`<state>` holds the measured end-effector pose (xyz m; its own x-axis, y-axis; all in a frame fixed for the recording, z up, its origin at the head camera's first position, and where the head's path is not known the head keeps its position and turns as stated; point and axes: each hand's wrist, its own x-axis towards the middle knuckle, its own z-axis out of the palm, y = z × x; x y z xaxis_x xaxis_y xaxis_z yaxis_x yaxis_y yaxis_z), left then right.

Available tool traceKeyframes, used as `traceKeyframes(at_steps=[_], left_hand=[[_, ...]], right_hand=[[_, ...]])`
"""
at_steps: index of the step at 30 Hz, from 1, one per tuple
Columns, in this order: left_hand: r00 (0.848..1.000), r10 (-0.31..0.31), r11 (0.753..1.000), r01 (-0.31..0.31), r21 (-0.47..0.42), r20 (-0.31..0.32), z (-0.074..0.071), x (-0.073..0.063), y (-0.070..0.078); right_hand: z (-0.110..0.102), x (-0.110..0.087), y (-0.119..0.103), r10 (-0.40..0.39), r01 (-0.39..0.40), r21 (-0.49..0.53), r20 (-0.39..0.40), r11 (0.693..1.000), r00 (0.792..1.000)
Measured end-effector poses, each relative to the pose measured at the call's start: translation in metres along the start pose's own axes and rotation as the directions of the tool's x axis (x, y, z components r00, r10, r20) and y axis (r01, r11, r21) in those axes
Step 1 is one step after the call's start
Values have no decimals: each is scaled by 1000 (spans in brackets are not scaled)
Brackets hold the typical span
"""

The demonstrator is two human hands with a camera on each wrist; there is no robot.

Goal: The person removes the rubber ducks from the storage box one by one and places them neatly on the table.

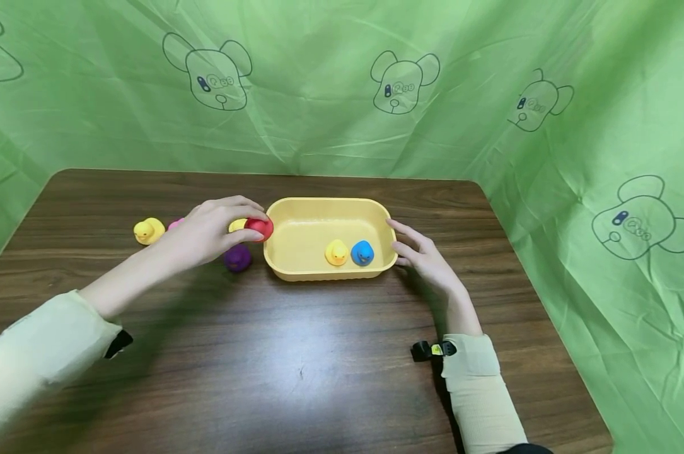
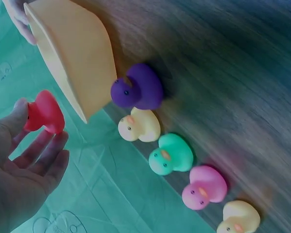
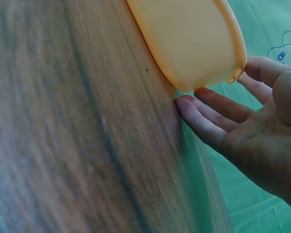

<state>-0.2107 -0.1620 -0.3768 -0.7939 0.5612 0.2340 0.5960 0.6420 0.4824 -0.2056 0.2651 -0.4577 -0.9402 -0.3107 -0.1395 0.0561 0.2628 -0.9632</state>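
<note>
In the head view my left hand [image 1: 208,228] pinches a red rubber duck [image 1: 260,227] between thumb and fingers, just off the left end of a yellow plastic basin [image 1: 287,275]. The left wrist view shows this red duck [image 2: 47,111] held above the table. A yellow duck [image 1: 336,252] and a blue duck [image 1: 362,253] sit inside the basin. At its right end, my right hand [image 1: 435,268] touches the wall and rim with extended fingers. In the right wrist view these fingertips [image 3: 186,104] lie along the basin's end.
Left of the basin stands a row of ducks: purple [image 2: 147,87], pale yellow [image 2: 147,127], green [image 2: 177,153], pink [image 2: 211,184] and another yellow [image 1: 149,231]. They rest on a dark wooden table [image 1: 296,372]. Green cloth [image 1: 307,94] printed with bear heads hangs behind.
</note>
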Motion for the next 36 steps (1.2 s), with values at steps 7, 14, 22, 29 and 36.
traceKeyframes(at_steps=[7,14,22,29,36], left_hand=[[1000,10,1000,-10,5,-7,-9,-9,-6],[999,-41,999,41,13,2,-16,-18,-11],[998,-54,997,55,55,-28,-19,-28,-20],[986,-169,985,170,44,-7,-23,-37,-25],[984,-181,981,181,70,-10,-21,-47,-37]], right_hand=[[0,0,-1,0,0,1,1,1000,1000],[-1,0,0,0,0,11,7,1000,1000],[-1,0,0,1,-1,7,12,1000,1000],[-1,-1,0,4,-4,0,12,1000,1000],[-1,0,0,2,-2,1,14,1000,1000]])
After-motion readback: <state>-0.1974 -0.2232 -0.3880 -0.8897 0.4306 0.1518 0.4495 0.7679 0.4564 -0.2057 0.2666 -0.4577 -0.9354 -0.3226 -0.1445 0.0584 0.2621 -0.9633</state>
